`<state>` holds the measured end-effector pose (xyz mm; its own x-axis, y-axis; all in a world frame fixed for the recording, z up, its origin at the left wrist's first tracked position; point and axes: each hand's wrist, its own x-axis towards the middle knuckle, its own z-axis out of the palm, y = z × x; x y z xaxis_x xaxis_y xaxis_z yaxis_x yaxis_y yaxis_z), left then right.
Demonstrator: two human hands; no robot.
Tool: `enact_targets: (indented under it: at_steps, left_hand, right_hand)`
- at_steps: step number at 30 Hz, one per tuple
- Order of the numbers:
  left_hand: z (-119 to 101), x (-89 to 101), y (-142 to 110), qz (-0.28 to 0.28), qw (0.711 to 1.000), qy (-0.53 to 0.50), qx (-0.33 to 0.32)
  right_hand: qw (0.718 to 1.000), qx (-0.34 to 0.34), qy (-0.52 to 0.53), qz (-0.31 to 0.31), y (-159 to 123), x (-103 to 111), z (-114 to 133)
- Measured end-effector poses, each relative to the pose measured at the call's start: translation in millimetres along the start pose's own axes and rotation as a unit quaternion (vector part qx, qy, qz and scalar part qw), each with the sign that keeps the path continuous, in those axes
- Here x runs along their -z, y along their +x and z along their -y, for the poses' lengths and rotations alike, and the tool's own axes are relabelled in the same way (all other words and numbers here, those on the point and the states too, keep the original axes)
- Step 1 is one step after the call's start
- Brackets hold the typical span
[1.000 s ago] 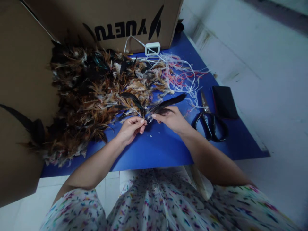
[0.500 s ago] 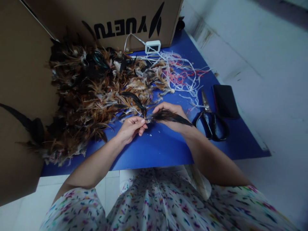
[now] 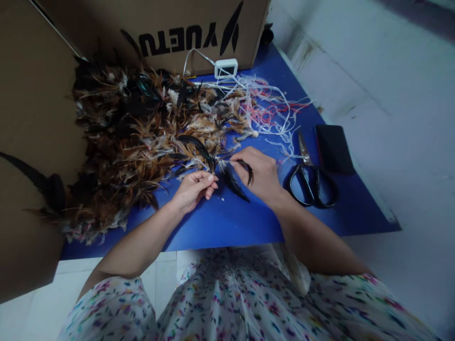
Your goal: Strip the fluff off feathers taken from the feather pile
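Note:
At the front of the blue table my left hand [image 3: 195, 189] is closed, thumb pressed on the fingers; what they pinch is too small to make out. My right hand [image 3: 259, 173] is closed just to its right, pinching a dark feather [image 3: 250, 173] that curls back over the fingers. Between my hands another black feather [image 3: 234, 183] slants down toward the tabletop, its pale fluffy base near my right fingertips. Just behind my left fingertips, a long curved black feather [image 3: 199, 144] lies at the edge of a big pile of brown and black feathers [image 3: 142, 128].
White and pink strings [image 3: 268, 106] lie tangled behind my right hand, near a small white-framed device [image 3: 226, 69]. Black-handled scissors [image 3: 313, 187] and a dark phone [image 3: 334, 149] rest at the right. Cardboard stands at the back [image 3: 106, 23] and left [image 3: 31, 109].
My right hand has turned over and its fingers have closed on a dark feather. The black feather that lay across that hand now slants down between my hands. My left hand has stayed put.

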<state>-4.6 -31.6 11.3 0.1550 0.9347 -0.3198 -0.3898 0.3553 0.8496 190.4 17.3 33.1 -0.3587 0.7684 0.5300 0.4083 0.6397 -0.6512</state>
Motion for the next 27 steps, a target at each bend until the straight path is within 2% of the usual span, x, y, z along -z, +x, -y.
enact_targets:
  at_steps: [10,18,27]
  left_hand:
    - [0.3,1.7,1.3,0.008,1.0,-0.009,0.013]
    - [2.8,4.5,2.1,0.03,0.999,-0.008,0.029]
    - [3.6,5.3,2.3,0.046,0.998,-0.006,0.032]
  right_hand:
    - [0.989,-0.004,0.14,0.043,2.2,2.8,0.4]
    - [0.985,-0.001,0.156,0.08,3.3,6.0,1.4]
    - [0.985,0.066,0.13,0.089,3.3,5.7,1.8]
